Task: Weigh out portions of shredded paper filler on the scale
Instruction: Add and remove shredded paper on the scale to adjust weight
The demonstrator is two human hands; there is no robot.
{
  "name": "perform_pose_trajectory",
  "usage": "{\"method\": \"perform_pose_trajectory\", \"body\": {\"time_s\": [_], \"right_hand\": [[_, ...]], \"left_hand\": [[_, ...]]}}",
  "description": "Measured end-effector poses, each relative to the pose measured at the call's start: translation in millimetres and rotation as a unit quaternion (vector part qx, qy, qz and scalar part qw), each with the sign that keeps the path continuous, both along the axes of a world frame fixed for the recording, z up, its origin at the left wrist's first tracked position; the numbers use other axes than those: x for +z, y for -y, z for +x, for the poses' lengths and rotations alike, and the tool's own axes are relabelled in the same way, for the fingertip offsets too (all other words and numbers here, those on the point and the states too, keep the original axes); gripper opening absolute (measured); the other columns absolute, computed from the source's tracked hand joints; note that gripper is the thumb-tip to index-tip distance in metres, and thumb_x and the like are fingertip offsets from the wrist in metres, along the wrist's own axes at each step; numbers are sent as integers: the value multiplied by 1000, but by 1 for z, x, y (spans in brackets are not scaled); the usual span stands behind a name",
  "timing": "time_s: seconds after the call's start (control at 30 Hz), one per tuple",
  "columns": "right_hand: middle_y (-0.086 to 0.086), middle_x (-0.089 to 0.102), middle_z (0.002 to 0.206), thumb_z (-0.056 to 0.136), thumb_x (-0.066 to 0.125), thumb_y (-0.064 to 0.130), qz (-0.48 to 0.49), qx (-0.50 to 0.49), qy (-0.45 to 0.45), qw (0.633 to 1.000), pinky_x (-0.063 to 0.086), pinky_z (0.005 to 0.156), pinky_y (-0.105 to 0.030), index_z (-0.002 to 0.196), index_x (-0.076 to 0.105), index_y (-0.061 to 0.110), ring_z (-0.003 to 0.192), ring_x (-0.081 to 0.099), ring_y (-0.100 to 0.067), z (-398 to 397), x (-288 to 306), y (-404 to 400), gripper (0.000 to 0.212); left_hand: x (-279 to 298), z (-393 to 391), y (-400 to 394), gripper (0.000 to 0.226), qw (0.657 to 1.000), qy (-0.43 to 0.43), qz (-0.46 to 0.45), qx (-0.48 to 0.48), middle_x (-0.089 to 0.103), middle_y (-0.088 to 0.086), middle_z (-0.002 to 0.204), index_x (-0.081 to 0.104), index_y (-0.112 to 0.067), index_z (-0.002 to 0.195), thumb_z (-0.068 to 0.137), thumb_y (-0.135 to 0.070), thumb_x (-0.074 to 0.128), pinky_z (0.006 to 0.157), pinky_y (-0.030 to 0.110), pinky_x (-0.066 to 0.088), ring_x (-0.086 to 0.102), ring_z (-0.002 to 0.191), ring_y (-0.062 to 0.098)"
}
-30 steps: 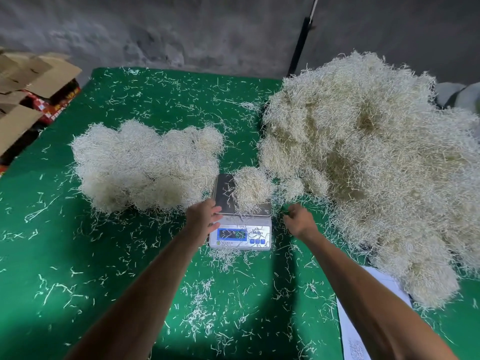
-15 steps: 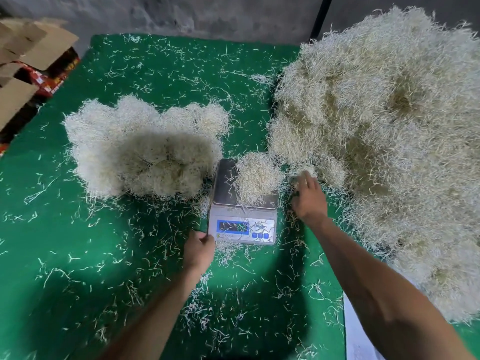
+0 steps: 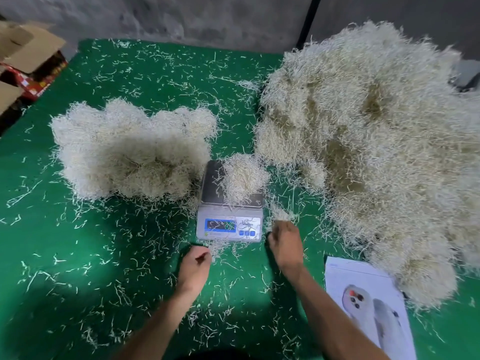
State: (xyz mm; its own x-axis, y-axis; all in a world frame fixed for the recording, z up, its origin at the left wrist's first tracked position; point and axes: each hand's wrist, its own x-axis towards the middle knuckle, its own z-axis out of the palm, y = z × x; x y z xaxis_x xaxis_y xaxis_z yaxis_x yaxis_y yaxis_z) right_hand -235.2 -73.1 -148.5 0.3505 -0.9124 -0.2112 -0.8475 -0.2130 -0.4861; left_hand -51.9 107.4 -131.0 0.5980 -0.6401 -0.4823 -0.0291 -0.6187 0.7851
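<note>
A small digital scale point(image 3: 229, 226) with a blue display stands mid-table on the green cloth point(image 3: 78, 255). A small clump of shredded paper point(image 3: 242, 178) rests on its steel platform. A huge heap of cream paper shred point(image 3: 376, 141) fills the right side. Left of the scale lies a lower heap of portions point(image 3: 130, 152). My right hand point(image 3: 285, 242) hovers just right of the scale's front, pinching a small tuft of shred point(image 3: 280, 213). In front of the scale, my left hand point(image 3: 194, 266) is loosely curled with nothing in it.
Loose strands litter the whole cloth. A printed sheet point(image 3: 368, 305) with phone pictures lies at the near right. Cardboard boxes point(image 3: 28, 55) stand off the table's far left corner. A dark pole point(image 3: 307, 22) rises against the grey wall behind.
My right hand pulled back from the big heap's edge toward me with a tuft of shred. My left hand drew back from the scale's side to in front of it.
</note>
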Motion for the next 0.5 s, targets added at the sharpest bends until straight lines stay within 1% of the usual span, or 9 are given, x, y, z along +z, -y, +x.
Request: {"method": "perform_pose_trajectory", "body": {"time_s": [0.1,0.17,0.2,0.27,0.33,0.37,0.4,0.43,0.5], "right_hand": [[11,51,92,96,63,16,38,-35,28,998,54,85,-26,104,47,25,89,56,-13,-12,1,-44,21],[8,55,92,95,67,14,68,-52,86,993,51,74,-18,112,49,21,82,58,-11,-13,5,-71,25],[6,58,95,95,68,14,72,-47,123,989,49,72,-14,120,53,17,81,57,-8,-12,8,-84,30],[7,63,107,92,71,18,71,-21,203,976,46,81,-11,129,58,17,89,59,-2,-6,16,-109,39],[15,68,114,92,69,26,85,-2,281,956,48,89,-13,126,65,25,101,64,-1,3,28,-129,34],[18,71,113,94,65,28,89,-1,311,946,49,89,-12,124,68,27,103,66,0,6,32,-137,30],[20,73,112,97,60,26,96,-13,335,937,49,88,-11,123,70,27,102,68,0,8,37,-143,28],[21,73,111,100,55,21,108,-37,359,926,51,89,-13,121,71,27,102,69,-1,9,39,-146,27],[12,75,106,103,51,9,130,-111,403,899,55,92,-27,111,74,24,100,71,-13,9,42,-147,28]], "left_hand": [[5,-18,-3,17,999,-13,-29,-12,67,-7,106,65,-24,103,97,-9,62,82,17,48,64,99,10],[9,-30,-2,16,998,-28,-44,-34,67,-6,114,66,-22,110,97,-13,63,96,28,51,63,104,8],[13,-37,0,20,997,-47,-50,-46,66,-7,120,65,-23,116,96,-20,65,101,36,52,63,107,9],[26,-48,3,51,989,-114,-63,-72,53,-15,136,52,-27,137,91,-42,68,104,45,51,59,116,9],[36,-54,5,83,979,-177,-56,-81,34,-20,146,31,-34,153,84,-62,67,109,50,47,49,130,10],[38,-55,6,87,975,-200,-61,-76,33,-17,150,29,-34,155,82,-64,67,110,52,45,46,134,13],[39,-54,6,86,970,-225,-70,-59,39,-8,153,35,-32,153,80,-62,69,108,52,47,50,133,16],[41,-51,6,78,965,-248,-82,-34,48,0,149,44,-27,147,80,-56,71,105,49,51,57,127,20],[45,-46,7,49,960,-258,-110,17,61,5,132,58,-21,129,86,-40,73,98,39,55,64,118,22]]}}
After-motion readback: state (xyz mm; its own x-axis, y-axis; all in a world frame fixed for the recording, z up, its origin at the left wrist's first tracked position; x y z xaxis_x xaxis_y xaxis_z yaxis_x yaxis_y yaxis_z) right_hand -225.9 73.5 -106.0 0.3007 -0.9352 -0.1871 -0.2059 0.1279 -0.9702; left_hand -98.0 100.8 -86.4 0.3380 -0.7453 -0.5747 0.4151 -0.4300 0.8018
